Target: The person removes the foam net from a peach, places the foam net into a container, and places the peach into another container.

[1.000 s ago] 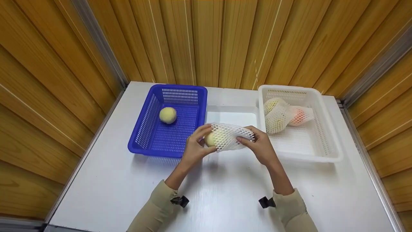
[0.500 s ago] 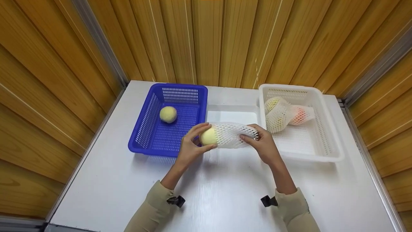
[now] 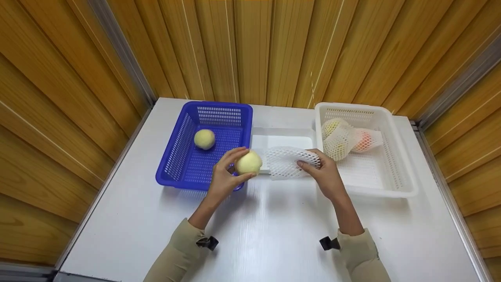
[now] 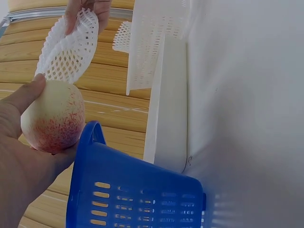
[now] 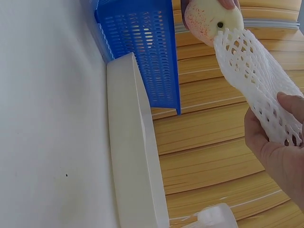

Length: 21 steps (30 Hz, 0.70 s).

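In the head view my left hand [image 3: 226, 176] grips a pale peach [image 3: 249, 162] between thumb and fingers, over the right edge of the blue basket. Its reddish speckled side shows in the left wrist view, where the same peach [image 4: 54, 116] sits in my palm. My right hand [image 3: 327, 174] pinches a white foam net sleeve [image 3: 287, 162] by its right end. The sleeve's left end gapes toward the peach, with a small gap between them in the head view. A second peach [image 3: 204, 139] lies in the blue basket [image 3: 166, 178].
At the right stands a white basket [image 3: 375, 190] holding several fruits in foam nets [image 3: 338, 143], one of them reddish. Between the baskets sits a shallow white tray [image 3: 283, 132]. Wooden panel walls [image 3: 250, 51] enclose the white table [image 3: 266, 235] at the back and sides.
The peach has come out of the foam net sleeve. My left hand has moved left with the peach, while my right hand has drifted slightly right with the sleeve.
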{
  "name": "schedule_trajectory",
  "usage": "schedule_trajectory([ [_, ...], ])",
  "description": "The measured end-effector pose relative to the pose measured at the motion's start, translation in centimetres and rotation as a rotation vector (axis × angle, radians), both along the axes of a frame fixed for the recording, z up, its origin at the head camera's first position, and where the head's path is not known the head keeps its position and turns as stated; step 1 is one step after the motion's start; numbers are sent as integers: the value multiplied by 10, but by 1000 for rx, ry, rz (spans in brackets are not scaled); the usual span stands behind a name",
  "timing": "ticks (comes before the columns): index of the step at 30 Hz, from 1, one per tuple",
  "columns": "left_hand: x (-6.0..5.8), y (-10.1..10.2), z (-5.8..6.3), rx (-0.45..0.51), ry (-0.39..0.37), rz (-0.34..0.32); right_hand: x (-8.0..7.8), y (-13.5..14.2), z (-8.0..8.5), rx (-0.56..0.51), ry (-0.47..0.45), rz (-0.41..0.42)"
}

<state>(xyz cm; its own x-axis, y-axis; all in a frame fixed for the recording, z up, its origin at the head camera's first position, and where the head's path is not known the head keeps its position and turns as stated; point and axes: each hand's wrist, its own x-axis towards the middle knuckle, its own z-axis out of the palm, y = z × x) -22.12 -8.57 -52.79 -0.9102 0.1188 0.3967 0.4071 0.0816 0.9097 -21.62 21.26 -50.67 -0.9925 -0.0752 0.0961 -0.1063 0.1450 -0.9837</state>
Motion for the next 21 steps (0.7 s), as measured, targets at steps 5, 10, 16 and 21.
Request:
schedule_trajectory([
  [5, 0, -6, 1, -17, 4, 27, 0, 3, -1, -5, 3, -13],
  [10, -1, -10, 0, -26, 2, 52, 0, 4, -1, 11, 5, -31],
  [16, -2, -16, 2, -53, -6, 82, -1, 7, -1, 47, 13, -46],
  [21, -3, -24, 2, -61, -8, 112, -3, 6, -5, 51, 33, -76],
])
